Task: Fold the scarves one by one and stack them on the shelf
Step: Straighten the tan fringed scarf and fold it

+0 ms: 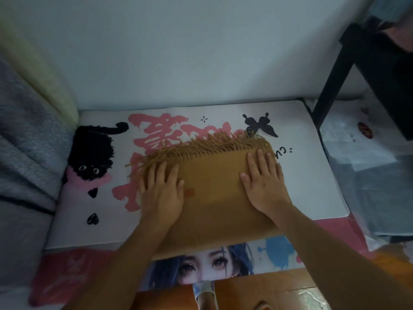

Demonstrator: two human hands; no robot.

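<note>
While flat-pressed, scarf (214, 193) within mat (312, 175) edges

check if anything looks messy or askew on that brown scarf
Mostly neat: both hands, left and right, press the folded scarf flat. Only its fringe looks untidy, with tangled strands splaying unevenly over the printed mat at the far edge.

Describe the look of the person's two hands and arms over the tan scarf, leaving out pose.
Both forearms are bare up to the frame's bottom edge; no sleeve shows. The left hand and the right hand wear no gloves, and no ring, watch or bracelet can be seen. The nails look short and unpainted. No markings are visible in this dim light.
</note>
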